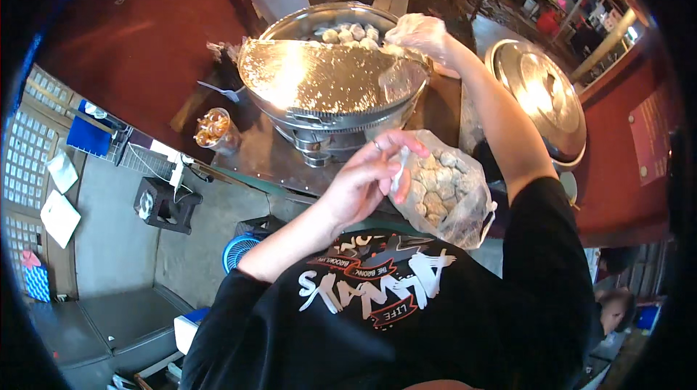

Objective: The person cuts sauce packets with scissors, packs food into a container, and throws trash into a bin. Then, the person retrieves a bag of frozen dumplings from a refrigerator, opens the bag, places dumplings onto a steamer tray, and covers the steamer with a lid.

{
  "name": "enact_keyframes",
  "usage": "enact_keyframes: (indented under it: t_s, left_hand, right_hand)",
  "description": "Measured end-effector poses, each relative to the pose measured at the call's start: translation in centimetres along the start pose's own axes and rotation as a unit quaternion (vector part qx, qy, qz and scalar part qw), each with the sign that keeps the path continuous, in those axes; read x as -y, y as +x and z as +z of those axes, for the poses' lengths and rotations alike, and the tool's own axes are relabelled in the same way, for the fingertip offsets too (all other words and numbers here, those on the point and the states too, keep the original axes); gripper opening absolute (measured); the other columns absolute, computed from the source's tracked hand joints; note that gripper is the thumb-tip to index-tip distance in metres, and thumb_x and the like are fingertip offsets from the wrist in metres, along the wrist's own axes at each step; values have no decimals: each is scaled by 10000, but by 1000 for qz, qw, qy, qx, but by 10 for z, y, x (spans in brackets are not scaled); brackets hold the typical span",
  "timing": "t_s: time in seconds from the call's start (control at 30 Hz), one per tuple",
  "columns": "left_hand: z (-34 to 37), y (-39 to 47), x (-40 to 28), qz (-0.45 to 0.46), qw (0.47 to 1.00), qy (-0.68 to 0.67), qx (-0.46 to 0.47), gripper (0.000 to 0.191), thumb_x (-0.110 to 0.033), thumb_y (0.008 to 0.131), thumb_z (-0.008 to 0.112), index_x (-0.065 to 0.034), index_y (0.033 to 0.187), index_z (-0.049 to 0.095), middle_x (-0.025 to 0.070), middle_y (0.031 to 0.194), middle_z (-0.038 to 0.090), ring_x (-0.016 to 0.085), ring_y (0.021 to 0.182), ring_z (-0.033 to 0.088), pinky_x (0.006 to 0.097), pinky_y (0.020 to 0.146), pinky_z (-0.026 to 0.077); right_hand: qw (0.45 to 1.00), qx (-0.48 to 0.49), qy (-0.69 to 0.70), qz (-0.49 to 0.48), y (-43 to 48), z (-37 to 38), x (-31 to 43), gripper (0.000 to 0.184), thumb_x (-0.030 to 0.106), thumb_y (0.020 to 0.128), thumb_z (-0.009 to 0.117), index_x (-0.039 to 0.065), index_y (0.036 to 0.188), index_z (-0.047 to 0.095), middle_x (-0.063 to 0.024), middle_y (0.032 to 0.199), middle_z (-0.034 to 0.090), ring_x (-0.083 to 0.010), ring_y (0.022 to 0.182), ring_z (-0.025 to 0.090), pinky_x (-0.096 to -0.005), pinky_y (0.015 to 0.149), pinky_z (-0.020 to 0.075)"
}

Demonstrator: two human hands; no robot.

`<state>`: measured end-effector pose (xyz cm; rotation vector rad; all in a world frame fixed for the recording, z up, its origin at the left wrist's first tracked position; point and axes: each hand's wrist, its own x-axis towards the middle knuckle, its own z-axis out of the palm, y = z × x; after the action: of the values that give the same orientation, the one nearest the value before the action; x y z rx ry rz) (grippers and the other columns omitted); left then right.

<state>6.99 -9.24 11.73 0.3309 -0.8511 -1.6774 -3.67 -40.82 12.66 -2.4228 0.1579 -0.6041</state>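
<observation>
My left hand [366,176] grips a handle of a clear plastic bag [463,216] at the table's near edge. Pale round balls of food, perhaps dumplings [440,186], fill much of the bag. My right hand [416,36], inside a clear plastic glove or bag, reaches over the right rim of a large steel steamer pot [326,131]. Similar round pieces [351,35] lie in the pot's far half, just left of that hand. A shiny half cover [326,77], beaded with droplets, spans the near half. Whether the right fingers hold anything is hidden by glare and plastic.
Left of the pot stand a clear cup of ring-shaped, orange-brown snacks [213,130] and a white plastic fork [223,90]. A domed steel lid [539,96] rests at the right. Red panels [152,25] flank the counter. A blue fan [241,251] sits below, left.
</observation>
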Motion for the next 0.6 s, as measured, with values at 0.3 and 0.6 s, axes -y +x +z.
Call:
enact_keyframes:
  t_s: [0.3,0.6]
  left_hand:
    - [-6,-6,-5,-2,1000,16,-15,404,-230,805,579,-31,1142,477,157,1154,499,168,576,512,267,560,432]
    - [-4,10,-10,21,998,-38,33,418,-231,817,552,-23,1163,444,169,1174,501,177,600,522,261,580,444]
  right_hand:
    - [940,73,-255,216,59,1,12,493,220,722,718,115,1180,568,-83,1171,591,-175,1069,557,-307,912,443]
    - [998,-2,22,60,-119,-21,207,577,118,758,690,66,1287,464,-94,1206,571,-200,1100,540,-335,931,435]
